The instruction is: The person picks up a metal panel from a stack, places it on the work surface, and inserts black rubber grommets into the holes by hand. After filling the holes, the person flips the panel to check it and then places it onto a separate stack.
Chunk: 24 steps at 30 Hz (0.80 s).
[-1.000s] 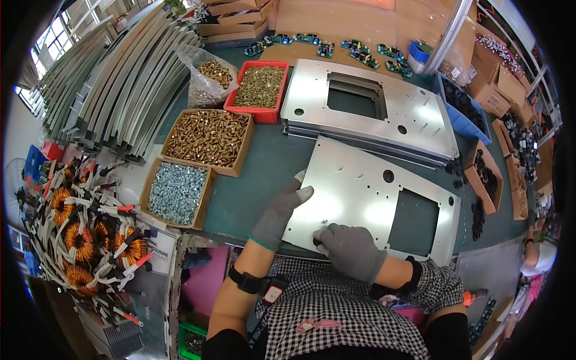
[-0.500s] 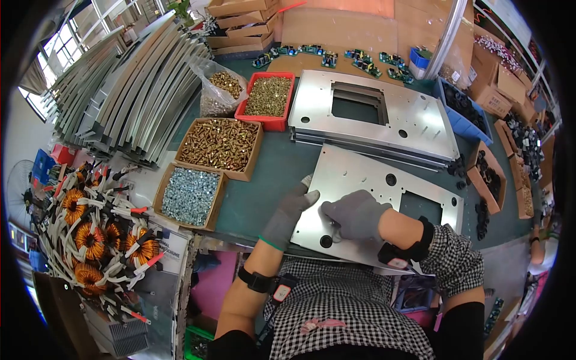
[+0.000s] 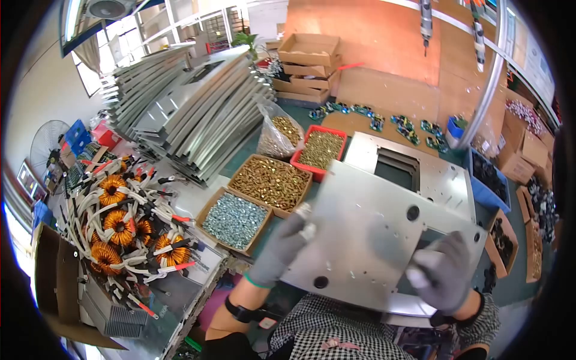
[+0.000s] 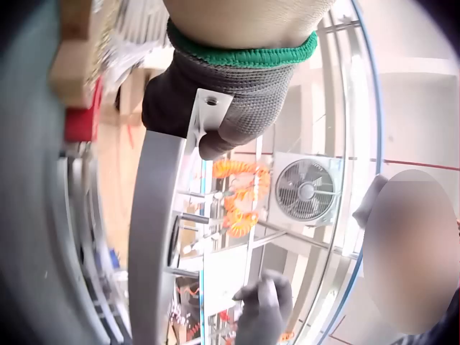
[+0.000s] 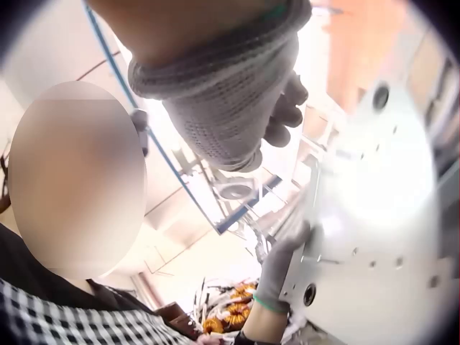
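A flat silver sheet-metal panel (image 3: 354, 210) with a rectangular cutout is tilted up off the bench. My gloved left hand (image 3: 282, 249) grips its left edge, the thumb on the face; the left wrist view shows the folded edge and studs on one side. Black rings, likely grommets, line round holes at the near left corner (image 3: 321, 282) and farther up (image 3: 413, 213). My gloved right hand (image 3: 444, 276) is over the cutout at the panel's right side. In the right wrist view, its loosely curled fingers (image 5: 280, 129) stand apart from the panel and hold nothing visible.
More panels (image 3: 447, 180) are stacked behind. At left stand boxes of silver nuts (image 3: 234, 219) and brass-coloured fasteners (image 3: 270, 183), plus a red bin (image 3: 321, 150). Wired copper coils (image 3: 111, 228) lie far left. A blue bin (image 3: 489, 180) of black parts stands right.
My right hand has left the near left hole, where a black ring now shows, and moved right. My left hand has raised and tilted the panel. The head view has swung upward.
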Available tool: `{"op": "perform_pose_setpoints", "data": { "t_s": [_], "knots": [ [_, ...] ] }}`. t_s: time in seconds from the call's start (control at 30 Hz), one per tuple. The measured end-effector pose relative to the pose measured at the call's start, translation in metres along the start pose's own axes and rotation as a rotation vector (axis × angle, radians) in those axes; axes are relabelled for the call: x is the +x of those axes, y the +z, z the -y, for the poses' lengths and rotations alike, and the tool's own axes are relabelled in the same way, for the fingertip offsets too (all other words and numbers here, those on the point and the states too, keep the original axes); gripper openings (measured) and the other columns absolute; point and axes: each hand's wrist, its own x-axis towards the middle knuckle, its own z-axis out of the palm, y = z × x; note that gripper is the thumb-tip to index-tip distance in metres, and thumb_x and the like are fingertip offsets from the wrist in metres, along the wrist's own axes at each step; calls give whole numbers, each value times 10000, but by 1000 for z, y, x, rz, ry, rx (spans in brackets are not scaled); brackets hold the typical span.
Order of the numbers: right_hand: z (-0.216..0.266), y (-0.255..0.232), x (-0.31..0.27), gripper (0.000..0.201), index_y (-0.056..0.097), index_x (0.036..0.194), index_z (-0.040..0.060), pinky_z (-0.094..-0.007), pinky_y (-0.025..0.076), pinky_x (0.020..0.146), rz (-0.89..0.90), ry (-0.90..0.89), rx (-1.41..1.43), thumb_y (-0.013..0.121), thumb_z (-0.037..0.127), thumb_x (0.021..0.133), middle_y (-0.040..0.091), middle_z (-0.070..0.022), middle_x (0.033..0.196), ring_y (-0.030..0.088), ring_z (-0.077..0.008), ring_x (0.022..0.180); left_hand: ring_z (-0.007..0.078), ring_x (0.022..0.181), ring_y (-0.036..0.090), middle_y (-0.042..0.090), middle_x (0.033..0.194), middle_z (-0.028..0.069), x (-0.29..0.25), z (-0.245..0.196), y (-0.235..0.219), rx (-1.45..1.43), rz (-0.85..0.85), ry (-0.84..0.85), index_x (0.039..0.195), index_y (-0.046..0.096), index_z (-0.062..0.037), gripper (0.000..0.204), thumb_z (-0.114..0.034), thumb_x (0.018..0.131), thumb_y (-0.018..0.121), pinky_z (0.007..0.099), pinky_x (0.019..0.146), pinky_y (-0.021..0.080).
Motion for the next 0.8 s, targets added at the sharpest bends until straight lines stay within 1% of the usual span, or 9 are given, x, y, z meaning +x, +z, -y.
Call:
{"op": "perform_pose_setpoints", "data": {
  "t_s": [0.07,0.17,0.33,0.4,0.53,0.6,0.63,0.67,0.8],
  "knots": [
    [-6,-34,3,180,533,896,81,-410,384,647,-146,-4,-80,649,189,811,491,-62,708,491,-267,614,153,1153,515,533,1304,101,-3,-56,-27,-44,-269,15,1407,390,46,498,-108,943,485,297,995,415],
    [-32,-48,-10,143,491,871,69,-401,374,662,-214,109,-177,599,148,823,480,-81,743,469,-266,656,251,933,659,620,1097,157,13,-115,-86,62,-739,194,1292,499,-13,396,-59,899,495,349,814,564],
    [-67,-12,-35,158,531,849,47,-359,387,676,-259,374,-101,594,-20,721,491,-105,744,471,-268,695,241,862,634,582,1026,136,65,-196,-190,46,-924,564,1125,469,-35,209,-94,925,475,367,741,560],
    [-76,2,-40,156,539,835,54,-359,392,683,-243,384,-105,602,-22,714,507,-94,735,485,-266,693,253,818,627,569,973,135,96,-213,-274,4,-1050,626,1081,472,-22,202,-67,885,490,388,698,563],
    [-100,28,-41,156,570,823,69,-361,403,700,-186,443,-102,627,-19,707,557,-79,731,527,-270,688,196,648,569,554,759,66,105,-209,-477,260,-891,529,833,535,-80,31,-105,816,530,350,567,494],
    [-117,45,-42,150,583,849,67,-381,412,716,-118,463,-98,642,11,724,587,-98,778,550,-290,726,142,522,469,477,609,10,104,-213,-464,-80,-896,348,698,528,-139,118,-192,786,587,296,478,422],
    [-128,55,-41,152,591,871,66,-394,418,733,-83,444,-92,650,41,733,594,-105,811,557,-299,766,150,496,449,468,603,21,96,-220,-414,299,-1090,83,707,545,-144,138,-250,784,589,298,450,375],
    [-139,64,-40,161,599,892,64,-407,424,751,-44,431,-89,659,71,743,601,-113,843,563,-309,807,160,470,428,477,617,27,101,-209,-462,547,-1111,1,726,569,-139,145,-269,789,580,319,438,345],
    [-187,102,-41,585,523,1250,74,-436,369,977,303,468,-104,681,398,789,555,-140,1162,505,-327,1123,176,728,581,637,847,23,82,-182,-446,258,-1000,48,981,647,-116,266,-360,883,607,327,663,472]
  ]
}}
